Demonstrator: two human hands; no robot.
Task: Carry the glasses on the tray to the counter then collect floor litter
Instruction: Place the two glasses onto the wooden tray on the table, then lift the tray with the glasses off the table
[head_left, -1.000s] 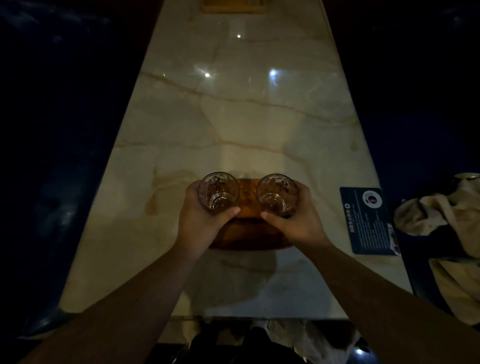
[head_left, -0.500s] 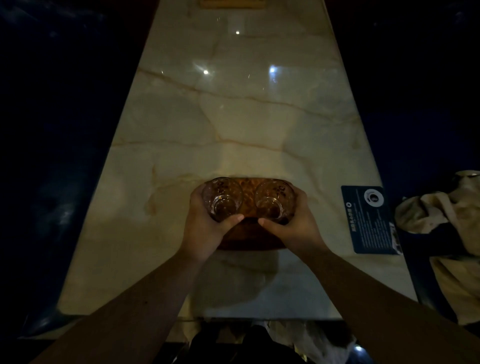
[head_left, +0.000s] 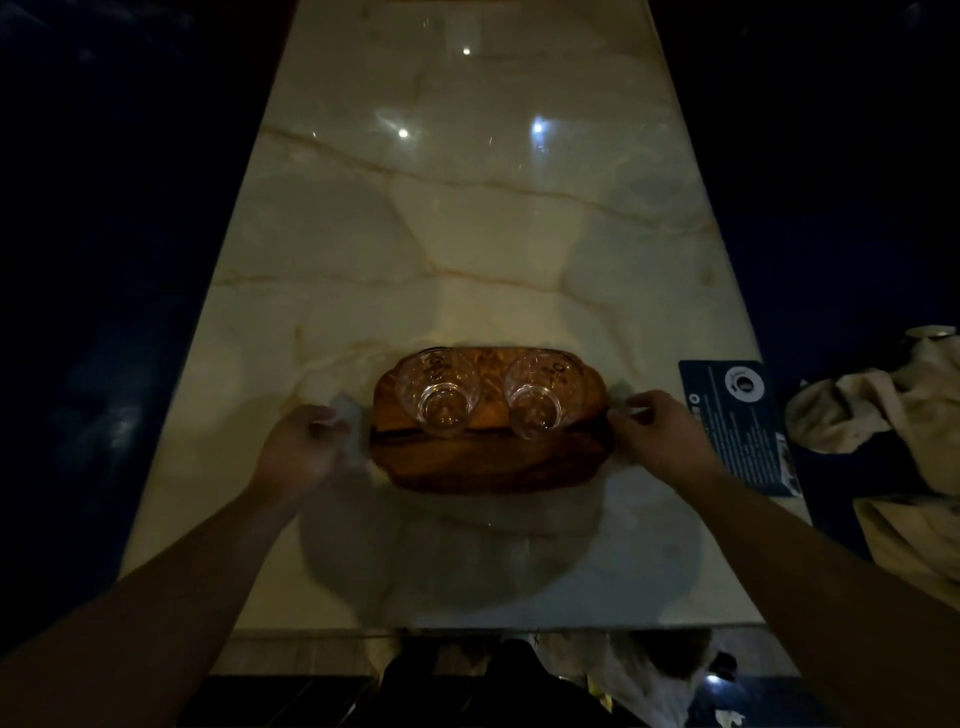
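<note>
The left hand (head_left: 304, 449) hovers just left of the tray (head_left: 488, 462), blurred, fingers loosely curled, holding nothing. The wooden tray lies flat on the marble table (head_left: 467, 234). Two clear glasses stand upright on the tray's far half: the left glass (head_left: 439, 389) and, near it, the right glass (head_left: 540, 392). The right hand (head_left: 660, 431) is at the tray's right end, fingers bent; whether it grips the edge cannot be told. Right of the tray lies a dark card (head_left: 737, 421), then crumpled cloth (head_left: 883, 410).
</note>
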